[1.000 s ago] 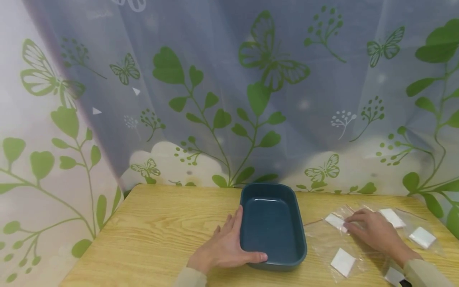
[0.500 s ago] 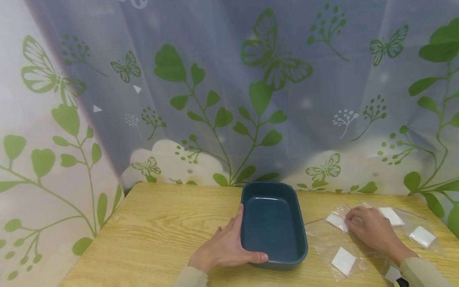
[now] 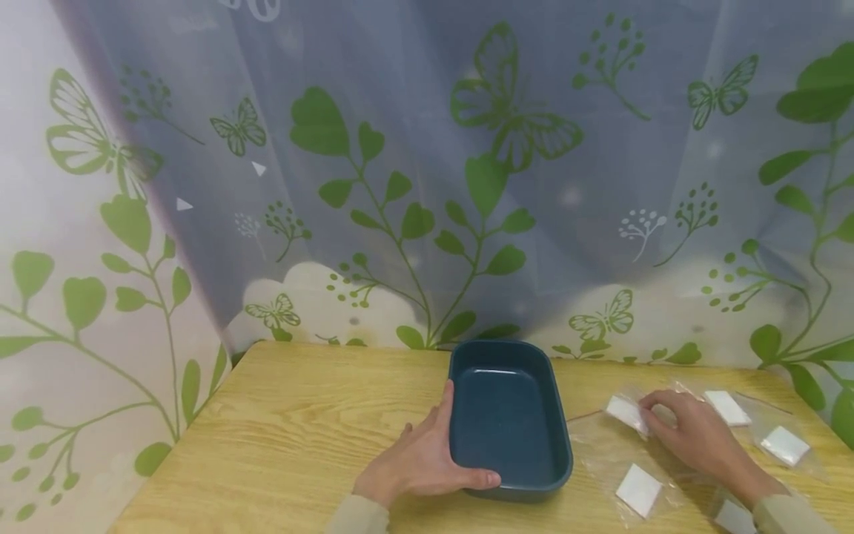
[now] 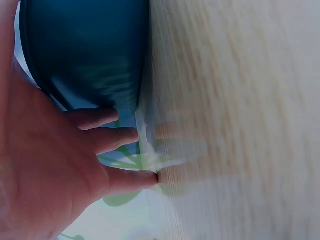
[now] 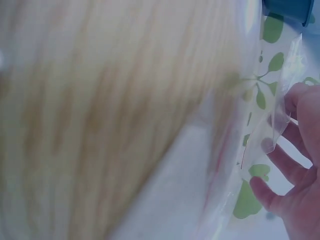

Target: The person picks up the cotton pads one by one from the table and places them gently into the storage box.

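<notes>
Head view: the left hand (image 3: 419,463) rests against the near left side of the dark blue tray (image 3: 510,417), which stands on the wooden counter (image 3: 293,430) at its middle. Its thumb lies along the tray's near rim and its fingers lie straight along the left wall, a loose grip curled round nothing. To the right, the right hand (image 3: 694,434) lies on a clear plastic bag (image 3: 603,445), fingertips curled at its far edge; beside them is a white pad (image 3: 626,412). More white pads (image 3: 639,489) lie near and right.

Left wrist view: straight fingers (image 4: 107,140) touch the tray (image 4: 85,55).

Right wrist view: blurred; the fingers (image 5: 292,165) pinch the bag's thin film (image 5: 272,115).
</notes>
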`<state>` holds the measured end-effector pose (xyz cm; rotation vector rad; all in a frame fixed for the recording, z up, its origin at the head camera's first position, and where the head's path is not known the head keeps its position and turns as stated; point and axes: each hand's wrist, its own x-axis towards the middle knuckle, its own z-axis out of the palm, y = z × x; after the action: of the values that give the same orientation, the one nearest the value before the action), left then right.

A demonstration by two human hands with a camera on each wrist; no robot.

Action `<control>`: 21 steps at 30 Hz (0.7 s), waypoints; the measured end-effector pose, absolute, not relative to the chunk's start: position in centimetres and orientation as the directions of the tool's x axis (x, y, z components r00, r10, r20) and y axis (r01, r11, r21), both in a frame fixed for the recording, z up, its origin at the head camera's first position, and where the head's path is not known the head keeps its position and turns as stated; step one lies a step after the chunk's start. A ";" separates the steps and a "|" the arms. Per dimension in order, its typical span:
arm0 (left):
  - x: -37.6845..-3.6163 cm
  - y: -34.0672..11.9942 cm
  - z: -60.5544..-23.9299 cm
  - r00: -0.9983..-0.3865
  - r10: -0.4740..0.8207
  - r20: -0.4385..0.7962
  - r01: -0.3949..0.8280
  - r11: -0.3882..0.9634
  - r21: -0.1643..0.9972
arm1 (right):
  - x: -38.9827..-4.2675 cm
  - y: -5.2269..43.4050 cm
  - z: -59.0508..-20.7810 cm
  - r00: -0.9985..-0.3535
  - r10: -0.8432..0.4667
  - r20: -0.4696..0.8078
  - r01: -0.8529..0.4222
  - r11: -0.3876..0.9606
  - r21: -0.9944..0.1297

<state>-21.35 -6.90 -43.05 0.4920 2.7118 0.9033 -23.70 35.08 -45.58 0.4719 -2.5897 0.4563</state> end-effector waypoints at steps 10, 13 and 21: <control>-21.5 -6.8 -43.0 -0.909 0.397 -0.123 0.246 0.752 0.612 | -23.0 33.5 -44.5 -0.744 -0.274 0.609 -0.465 0.867 -0.177; -21.6 -6.8 -43.0 -0.907 0.404 -0.119 0.250 0.744 0.619 | -22.9 33.0 -44.2 -0.691 -0.297 0.659 -0.508 0.848 -0.150; -21.8 -6.6 -43.1 -0.907 0.401 -0.129 0.236 0.737 0.634 | -22.9 31.8 -43.4 -0.614 -0.336 0.714 -0.586 0.800 -0.127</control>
<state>-21.79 -6.63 -43.09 0.5016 2.6818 0.9277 -22.94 31.77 -43.42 0.6771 -2.2781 0.4571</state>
